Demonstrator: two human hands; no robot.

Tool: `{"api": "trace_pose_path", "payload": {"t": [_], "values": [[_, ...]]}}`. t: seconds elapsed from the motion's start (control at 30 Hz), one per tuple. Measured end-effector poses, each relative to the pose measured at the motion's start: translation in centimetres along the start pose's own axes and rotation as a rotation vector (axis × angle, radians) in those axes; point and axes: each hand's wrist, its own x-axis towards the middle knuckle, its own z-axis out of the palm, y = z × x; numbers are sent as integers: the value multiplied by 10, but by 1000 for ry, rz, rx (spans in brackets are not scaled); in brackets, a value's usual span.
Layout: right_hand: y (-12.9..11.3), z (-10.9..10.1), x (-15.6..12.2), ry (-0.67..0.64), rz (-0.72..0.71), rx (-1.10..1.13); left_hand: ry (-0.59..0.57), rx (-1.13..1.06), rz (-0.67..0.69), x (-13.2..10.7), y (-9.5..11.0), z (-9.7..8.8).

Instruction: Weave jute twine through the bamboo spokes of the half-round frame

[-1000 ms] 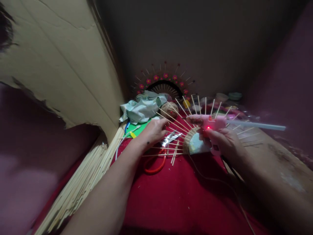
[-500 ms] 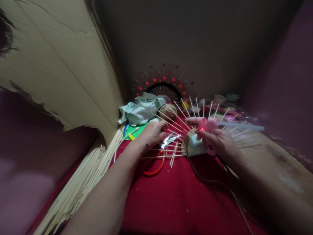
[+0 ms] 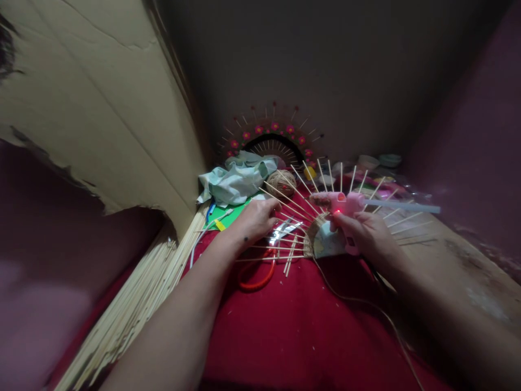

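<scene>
My right hand (image 3: 368, 231) is wrapped round a pink hot glue gun (image 3: 340, 201) with a red light on; a pale glue stick (image 3: 402, 206) juts out of its back. Below the nozzle lies a half-round piece (image 3: 329, 239) with a twine-wrapped rim and thin wooden sticks (image 3: 297, 205) fanning out of it. My left hand (image 3: 260, 218) is closed over the outer ends of the left-hand sticks, its fingertips curled and partly hidden. Scissors (image 3: 258, 283) with red handles lie beneath these sticks, beside a few short stick pieces (image 3: 291, 255). Twine (image 3: 358, 300) trails from the rim toward me.
A bundle of long sticks (image 3: 134, 304) lies at left below torn cardboard (image 3: 93, 108). Behind are a crumpled pale cloth (image 3: 238, 182), a ball of twine (image 3: 280, 184) and a flower-decorated arch (image 3: 272, 133). Red cloth (image 3: 264, 336) covers the surface; plastic bags and tubs (image 3: 368, 162) sit back right.
Both hands, the glue gun and the stick fan keep nearly the same places. The view has shifted very slightly.
</scene>
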Motion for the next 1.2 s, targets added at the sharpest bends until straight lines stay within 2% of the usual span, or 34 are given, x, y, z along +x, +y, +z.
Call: {"api": "trace_pose_path", "payload": {"t": [0.83,1.2], "values": [[-4,2,0,10,52,28,2,34,-4,-1,1,-1],[-3,2,1,0,32,6,3,20,5,0,0,0]]}}
